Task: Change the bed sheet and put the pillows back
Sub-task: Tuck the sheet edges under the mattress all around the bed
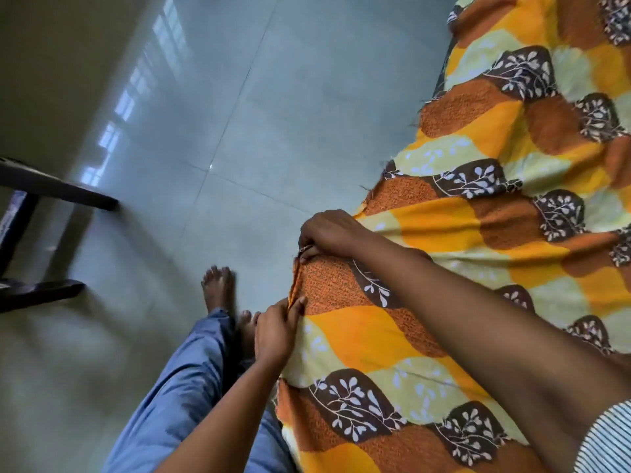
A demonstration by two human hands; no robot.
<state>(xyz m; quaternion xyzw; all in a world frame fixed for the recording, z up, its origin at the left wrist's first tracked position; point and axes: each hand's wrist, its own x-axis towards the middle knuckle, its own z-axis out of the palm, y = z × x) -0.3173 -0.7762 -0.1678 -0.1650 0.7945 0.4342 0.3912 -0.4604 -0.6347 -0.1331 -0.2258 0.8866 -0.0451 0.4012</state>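
A bed sheet [485, 213] with orange, yellow, pale green and brown leaf patches covers the right side of the view and hangs over the bed's edge. My right hand [327, 233] pinches the sheet's frayed edge at its upper fold. A little below it, my left hand [276, 331] grips the same edge, fingers pressed on the cloth. The bed beneath the sheet is hidden. No pillows are in view.
Glossy pale tiled floor [191, 138] fills the left and middle. Dark furniture legs [58, 192] stand at the far left. My bare feet [220, 288] and blue trouser leg [181, 390] are next to the bed's edge.
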